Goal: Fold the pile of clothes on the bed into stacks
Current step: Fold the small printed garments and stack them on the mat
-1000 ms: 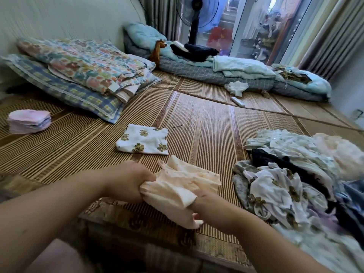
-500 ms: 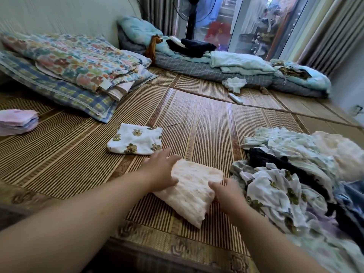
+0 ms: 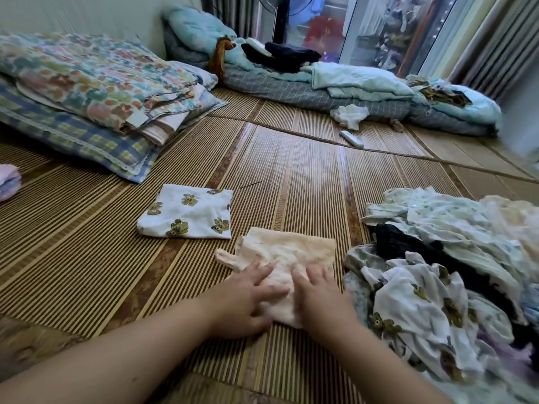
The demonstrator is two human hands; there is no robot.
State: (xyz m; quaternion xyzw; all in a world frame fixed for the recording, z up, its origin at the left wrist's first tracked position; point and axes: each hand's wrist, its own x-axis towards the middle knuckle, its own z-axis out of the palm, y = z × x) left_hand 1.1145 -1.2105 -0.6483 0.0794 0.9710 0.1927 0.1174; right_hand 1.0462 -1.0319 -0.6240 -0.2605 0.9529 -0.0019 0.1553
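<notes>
Both palms down on the peach cloth (image 3: pixel 291 249), which lies on the mat (image 3: pixel 291 170) just in front of the folded bear-print cloth (image 3: pixel 186 212) and right beside the unsorted pile (image 3: pixel 437 272). Left hand (image 3: pixel 248 298) flat, fingers stretched, gripping nothing; right hand (image 3: pixel 318 293) likewise, just pressing. The danger, I'd say: a loop pokes out on the left, and this soft fold could spring open once the pressure lifts, or the pile could slump onto it

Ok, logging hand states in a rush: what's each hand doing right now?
Left hand: open, fingers flat on the peach cloth.
Right hand: open, pressing the same cloth.
</notes>
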